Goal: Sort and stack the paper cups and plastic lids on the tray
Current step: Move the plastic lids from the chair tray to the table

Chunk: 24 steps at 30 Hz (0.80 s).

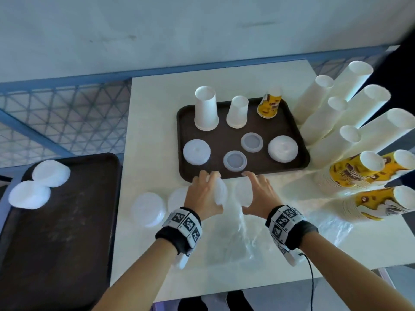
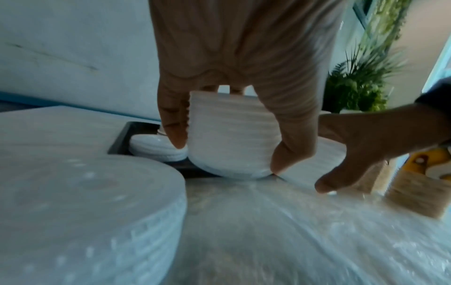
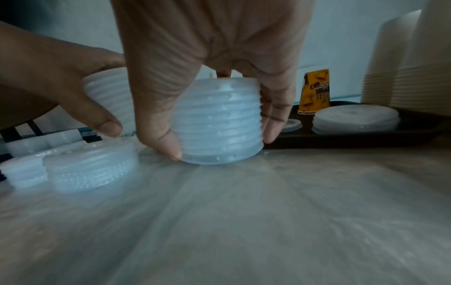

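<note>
A dark brown tray (image 1: 298, 140) on the white table holds two upturned white paper cups (image 1: 206, 110), a yellow printed cup (image 1: 269, 106), two white lid piles (image 1: 196, 152) and two clear lids (image 1: 252, 139). Just in front of the tray's near edge, my left hand (image 1: 205, 194) grips a stack of white plastic lids (image 2: 229, 135) from above. Beside it my right hand (image 1: 258, 191) grips another stack of translucent lids (image 3: 219, 123), thumb and fingers round its sides. Both stacks sit low over crinkled clear plastic wrap (image 1: 231, 239).
More lid stacks (image 1: 148, 208) lie on the table left of my hands. Tall sleeves of white cups (image 1: 336, 104) and yellow printed cups (image 1: 350, 171) crowd the right edge. A second dark tray (image 1: 67, 254) with two lid piles (image 1: 50, 172) stands at the left.
</note>
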Available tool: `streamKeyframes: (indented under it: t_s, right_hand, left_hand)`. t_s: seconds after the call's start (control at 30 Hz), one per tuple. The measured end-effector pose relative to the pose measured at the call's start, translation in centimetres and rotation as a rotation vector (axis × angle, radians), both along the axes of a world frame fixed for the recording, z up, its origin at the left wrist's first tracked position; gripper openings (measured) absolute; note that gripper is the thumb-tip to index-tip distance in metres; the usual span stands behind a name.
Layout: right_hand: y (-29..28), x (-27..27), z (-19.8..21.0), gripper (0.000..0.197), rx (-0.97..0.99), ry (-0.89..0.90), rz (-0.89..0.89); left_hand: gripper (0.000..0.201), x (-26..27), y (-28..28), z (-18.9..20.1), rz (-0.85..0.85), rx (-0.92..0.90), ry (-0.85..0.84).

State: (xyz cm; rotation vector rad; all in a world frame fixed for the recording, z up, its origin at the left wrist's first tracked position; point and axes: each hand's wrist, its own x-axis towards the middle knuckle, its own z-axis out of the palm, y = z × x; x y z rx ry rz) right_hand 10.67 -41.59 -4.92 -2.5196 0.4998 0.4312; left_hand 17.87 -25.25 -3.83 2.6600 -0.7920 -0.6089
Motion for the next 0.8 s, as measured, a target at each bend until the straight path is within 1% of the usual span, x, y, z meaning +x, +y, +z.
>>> streamKeyframes:
  t_s: [0.13, 0.27, 0.47, 0.7, 0.8]
  right_hand:
    - [-0.7, -0.4, -1.2, 0.094, -0.003, 0.045, 0.019]
    - [-0.6, -0.4, -2.1, 0.093, 0.010, 0.073, 0.037]
    - [-0.4, 0.2, -2.9, 0.093, -0.029, 0.089, 0.071]
    - [-0.2, 0.2, -3.2, 0.091, -0.088, 0.113, 0.085]
    - [0.0, 0.1, -3.0, 0.096, -0.129, 0.117, 0.095]
  left_hand:
    - [0.081, -0.7, -1.6, -1.8, -0.077, 0.154, -0.039]
    - [0.082, -0.9, -2.3, -3.1, -0.106, 0.223, -0.021]
    - [0.083, -0.8, -2.6, -4.1, -0.128, 0.279, -0.024]
    - [0.079, -0.8, -2.7, -4.1, -0.122, 0.307, -0.053]
    - [0.084, -0.9, -2.6, -4.1, -0.131, 0.301, -0.063]
